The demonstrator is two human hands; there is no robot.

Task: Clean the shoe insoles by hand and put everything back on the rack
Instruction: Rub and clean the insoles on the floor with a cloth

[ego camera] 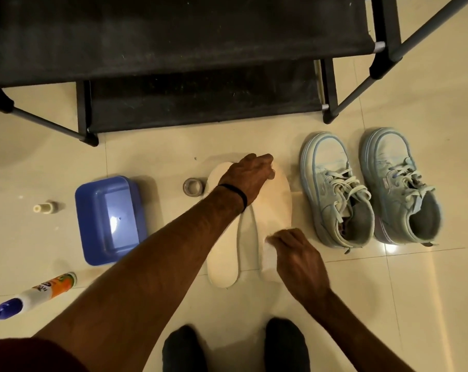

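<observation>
While both hands point(250, 171) point(298, 253) press insoles point(274, 208) — fingers curled, grip unclear — cream floor tiles point(388, 304) shine.

On the cream tiled floor point(428, 304), a roll of grey tape point(193, 186) lies flat near a blue plastic tub point(109, 218). Left of the tub stands a small bottle point(45, 208); a glue bottle point(36, 295) with a blue nozzle lies nearer

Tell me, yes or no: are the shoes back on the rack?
No, both shoes stand on the floor tiles beside the rack.
</observation>
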